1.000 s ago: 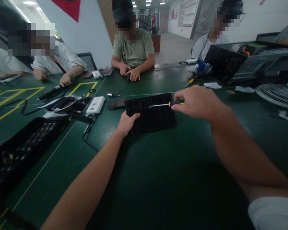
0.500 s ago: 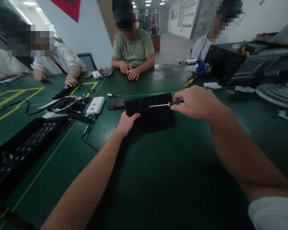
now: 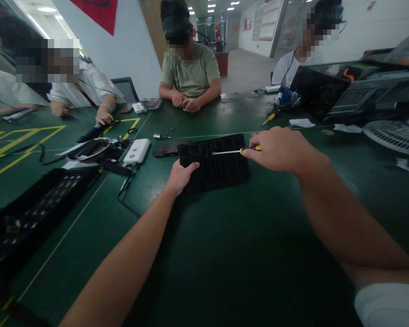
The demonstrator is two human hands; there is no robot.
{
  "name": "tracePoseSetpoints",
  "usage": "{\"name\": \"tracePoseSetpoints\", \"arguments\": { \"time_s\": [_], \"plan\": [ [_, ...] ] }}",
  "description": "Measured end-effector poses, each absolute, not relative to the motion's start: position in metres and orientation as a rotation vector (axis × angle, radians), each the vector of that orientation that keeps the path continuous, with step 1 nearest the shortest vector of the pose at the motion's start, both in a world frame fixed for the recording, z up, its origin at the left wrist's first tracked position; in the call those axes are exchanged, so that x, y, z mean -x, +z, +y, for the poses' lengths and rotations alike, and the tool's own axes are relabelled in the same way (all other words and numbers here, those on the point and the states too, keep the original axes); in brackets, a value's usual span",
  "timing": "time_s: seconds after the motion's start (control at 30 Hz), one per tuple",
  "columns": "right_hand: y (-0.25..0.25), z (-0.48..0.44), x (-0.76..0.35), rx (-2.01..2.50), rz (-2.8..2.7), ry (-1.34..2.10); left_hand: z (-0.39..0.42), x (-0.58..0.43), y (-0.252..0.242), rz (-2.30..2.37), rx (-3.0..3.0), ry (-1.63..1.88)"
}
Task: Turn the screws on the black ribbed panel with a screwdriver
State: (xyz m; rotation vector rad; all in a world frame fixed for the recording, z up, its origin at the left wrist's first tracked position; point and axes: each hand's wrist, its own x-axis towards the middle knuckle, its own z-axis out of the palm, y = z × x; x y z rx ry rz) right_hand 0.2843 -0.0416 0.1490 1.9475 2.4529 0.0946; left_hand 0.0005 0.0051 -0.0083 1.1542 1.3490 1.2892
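A black ribbed rectangular panel (image 3: 221, 170) lies flat on the green table (image 3: 225, 254) in front of me. My left hand (image 3: 180, 176) grips its near left corner, fingers curled over the edge. My right hand (image 3: 279, 150) is closed round a small screwdriver (image 3: 236, 151) with a yellow-and-black handle. The metal shaft points left, and its tip rests over the upper middle of the panel.
A white power bank (image 3: 137, 151), cables and tools lie to the left, with a black slotted tray (image 3: 34, 213) at the near left. Another yellow screwdriver (image 3: 270, 117), dark equipment (image 3: 361, 91) and a fan grille (image 3: 395, 134) sit at the right. Three other people sit across the table.
My hands, the screwdriver and the panel stay almost still. The person in the green shirt has drawn both hands closer together, and the person at the left has shifted a hand.
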Motion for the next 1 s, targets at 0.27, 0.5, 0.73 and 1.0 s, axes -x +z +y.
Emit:
{"name": "tracePoseSetpoints", "arguments": {
  "time_s": [0.27, 0.5, 0.73, 1.0],
  "plan": [
    [0.1429, -0.0392, -0.2885, -1.969, 2.529, 0.109, 0.0056, 0.0001, -0.009, 1.328, -1.164, 1.293],
    [0.1446, -0.0377, -0.2896, -1.968, 2.523, 0.098, 0.0064, -0.0005, -0.0091, 1.339, -1.148, 1.296],
    [0.1465, -0.039, -0.2867, -1.983, 2.507, 0.126, 0.006, 0.0004, -0.0092, 1.332, -1.167, 1.299],
    [0.1441, -0.0371, -0.2864, -1.997, 2.487, 0.051, 0.0058, -0.0008, -0.0086, 1.331, -1.151, 1.299]
  ]
}}
